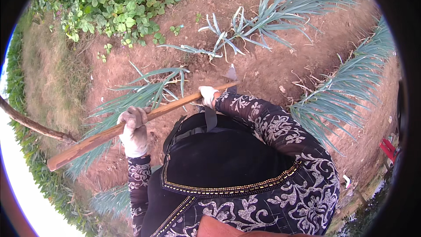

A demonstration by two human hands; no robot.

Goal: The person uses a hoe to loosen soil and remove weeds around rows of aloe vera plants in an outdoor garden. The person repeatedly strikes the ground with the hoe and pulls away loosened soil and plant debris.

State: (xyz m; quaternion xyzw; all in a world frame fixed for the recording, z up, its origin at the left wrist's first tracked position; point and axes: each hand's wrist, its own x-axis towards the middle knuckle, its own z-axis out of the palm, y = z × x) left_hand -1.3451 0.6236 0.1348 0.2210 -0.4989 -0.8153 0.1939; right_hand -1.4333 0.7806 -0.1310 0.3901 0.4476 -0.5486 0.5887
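Observation:
Both my hands, in white work gloves, grip the wooden handle (171, 106) of a hoe. My left hand (134, 126) is closed round it nearer the thick butt end, and its glove is soiled. Closer to the head, my right hand (208, 96) holds the same handle. The metal hoe blade (231, 72) shows just past the far end of the handle, at the bare reddish soil (260, 72). Close beyond the blade, a row of spring onion plants (256, 26) runs to the upper right. More spring onions (138, 98) stand behind the handle at left.
Another dense spring onion row (345, 85) lies to the right. Broad-leaved bean-like plants (128, 3) cover the upper left, beside dry grass (54, 65). A wooden pole (36, 126) juts in from the left edge. A red object (389, 149) is at the far right.

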